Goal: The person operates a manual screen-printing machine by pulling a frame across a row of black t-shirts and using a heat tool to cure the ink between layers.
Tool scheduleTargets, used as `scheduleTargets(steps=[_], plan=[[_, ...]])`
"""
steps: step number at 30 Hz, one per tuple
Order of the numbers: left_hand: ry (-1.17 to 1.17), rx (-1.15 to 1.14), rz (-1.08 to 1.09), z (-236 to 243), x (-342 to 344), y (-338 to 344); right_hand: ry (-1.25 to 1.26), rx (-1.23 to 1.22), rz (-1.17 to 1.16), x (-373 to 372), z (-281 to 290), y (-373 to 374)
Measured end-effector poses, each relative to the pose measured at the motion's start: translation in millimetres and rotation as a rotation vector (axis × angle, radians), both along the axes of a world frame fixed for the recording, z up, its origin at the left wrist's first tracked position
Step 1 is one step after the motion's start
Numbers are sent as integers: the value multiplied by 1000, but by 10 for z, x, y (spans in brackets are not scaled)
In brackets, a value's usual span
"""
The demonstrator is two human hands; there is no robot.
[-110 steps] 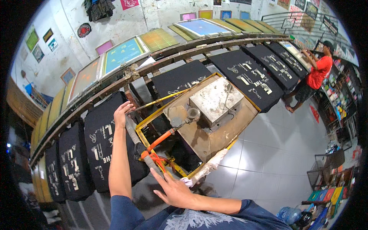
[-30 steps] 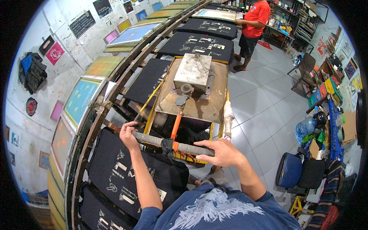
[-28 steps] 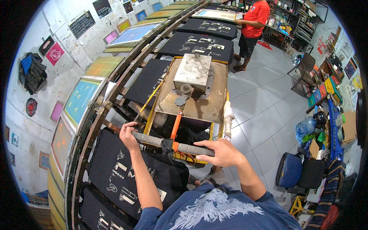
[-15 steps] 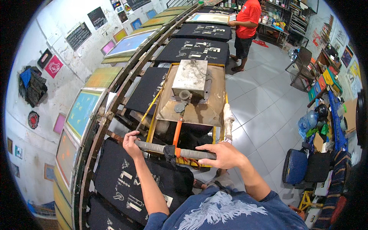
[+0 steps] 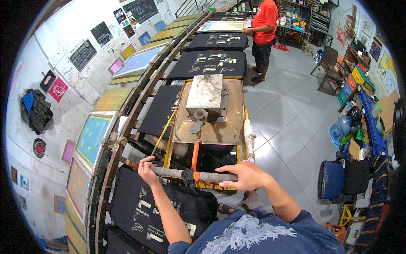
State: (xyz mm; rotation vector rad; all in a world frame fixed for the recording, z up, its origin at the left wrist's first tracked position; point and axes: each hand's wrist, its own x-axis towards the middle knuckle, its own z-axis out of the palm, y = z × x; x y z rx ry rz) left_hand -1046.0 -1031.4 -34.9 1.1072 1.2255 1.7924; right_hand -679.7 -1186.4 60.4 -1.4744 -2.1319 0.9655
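Note:
My left hand [image 5: 148, 171] is closed around the left end of a grey-wrapped handle bar [image 5: 169, 172]. My right hand [image 5: 250, 175] grips the bar's right end from above, thumb lying along it. The bar belongs to a yellow-framed heater with a broad, stained metal hood [image 5: 179, 132] and a silver box [image 5: 206, 94] on top. An orange hose [image 5: 195, 155] runs from a round valve fitting [image 5: 195, 128] down to the bar, where black cloth [image 5: 187, 176] is tied. Printed black shirts [image 5: 165, 207] lie on boards before and beyond the hood.
Framed screens [image 5: 94, 134] lean along the rail [image 5: 111, 163] on my left. A person in a red shirt [image 5: 265, 21] stands at the far end by the boards. On the right are tiled floor [image 5: 281, 110], a brown chair [image 5: 327, 67] and a blue seat [image 5: 330, 180].
The whole view has shifted slightly, with the shirts, heater and walls lower in the picture. Both hands stay on the bar. The heater has hardly moved against the boards, if at all.

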Motion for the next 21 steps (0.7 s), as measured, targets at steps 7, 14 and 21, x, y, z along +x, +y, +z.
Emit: scheduleTargets(steps=[7,14,21], plan=[[21,39,-15,-13,-2,8,24,10,-2,13,-38,-9],[16,32,-19,-21,-18,2,-8,-46,-4,4,49,-12],[16,13,-3,40,36,-16,0,-21,-12,6,1,-23]])
